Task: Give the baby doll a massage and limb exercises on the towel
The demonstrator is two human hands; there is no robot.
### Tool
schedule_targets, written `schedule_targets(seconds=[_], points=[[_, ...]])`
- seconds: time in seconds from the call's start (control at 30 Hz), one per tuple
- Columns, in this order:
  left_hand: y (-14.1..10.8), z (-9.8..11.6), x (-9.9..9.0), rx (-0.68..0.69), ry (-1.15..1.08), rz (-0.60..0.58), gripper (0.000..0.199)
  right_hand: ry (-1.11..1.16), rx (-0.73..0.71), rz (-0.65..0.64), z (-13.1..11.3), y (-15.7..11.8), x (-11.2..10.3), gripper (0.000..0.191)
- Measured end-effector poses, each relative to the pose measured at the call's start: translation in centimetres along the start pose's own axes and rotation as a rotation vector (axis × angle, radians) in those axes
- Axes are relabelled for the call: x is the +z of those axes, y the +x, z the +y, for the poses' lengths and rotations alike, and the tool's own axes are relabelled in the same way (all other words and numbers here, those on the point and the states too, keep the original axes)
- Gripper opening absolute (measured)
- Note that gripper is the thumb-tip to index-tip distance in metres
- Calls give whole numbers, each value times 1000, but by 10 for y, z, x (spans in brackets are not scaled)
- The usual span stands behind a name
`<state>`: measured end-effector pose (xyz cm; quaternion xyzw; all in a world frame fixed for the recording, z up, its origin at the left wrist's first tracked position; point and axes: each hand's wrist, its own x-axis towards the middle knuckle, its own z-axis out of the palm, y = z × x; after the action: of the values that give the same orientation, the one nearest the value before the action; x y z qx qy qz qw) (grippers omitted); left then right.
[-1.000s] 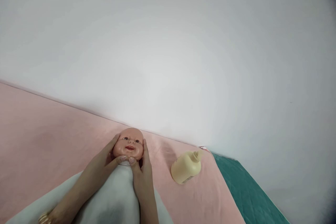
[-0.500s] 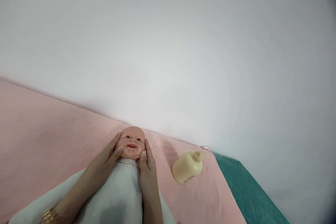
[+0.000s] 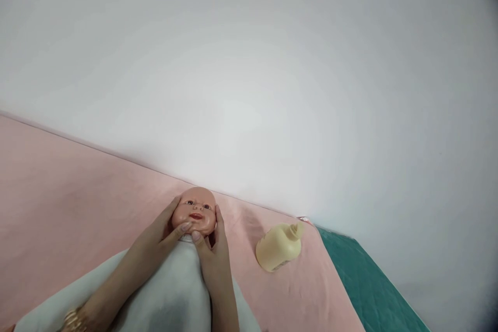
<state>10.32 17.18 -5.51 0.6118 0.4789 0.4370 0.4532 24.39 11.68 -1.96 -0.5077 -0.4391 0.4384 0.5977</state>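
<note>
A baby doll (image 3: 197, 206) with a bare plastic head lies face up, its body in a white garment (image 3: 171, 280). Around the left side of its head is my left hand (image 3: 161, 228), the thumb on the chin. My right hand (image 3: 213, 249) cups the other side, its thumb just under the chin. Both sets of fingers curve behind the head and are partly hidden. To the right of the doll a pale yellow pump bottle (image 3: 278, 249) stands apart from my hands.
Pink cloth (image 3: 78, 187) covers the surface under the doll and bottle. A green quilted cover (image 3: 369, 275) shows beyond its right edge. The white wall (image 3: 249, 72) rises directly behind.
Both thumbs have moved inward from the doll's cheeks to its chin, closer to each other. The doll and the bottle stay where they were.
</note>
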Motion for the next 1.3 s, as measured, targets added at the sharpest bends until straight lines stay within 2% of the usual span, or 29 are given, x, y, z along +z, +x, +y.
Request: schedule_targets(seconds=[0.17,0.43,0.6,0.77,1.1,1.3], points=[[1,-4,1,-2,-82,-70,91,-46,-23,56,4,0,3,80],[-3,7,-3,-27,43,-19,84,-193,-18,32,1,1,-5,72],[-2,2,-1,-13,33,-12,79,-252,9,20,-5,0,-7,69],[-1,-6,1,9,-10,12,74,-235,48,27,-8,-1,-7,73],[-1,-2,0,-11,-32,23,72,-200,74,36,-7,1,-6,74],[-2,-2,0,2,-61,-28,86,-74,-7,15,-2,-1,0,86]])
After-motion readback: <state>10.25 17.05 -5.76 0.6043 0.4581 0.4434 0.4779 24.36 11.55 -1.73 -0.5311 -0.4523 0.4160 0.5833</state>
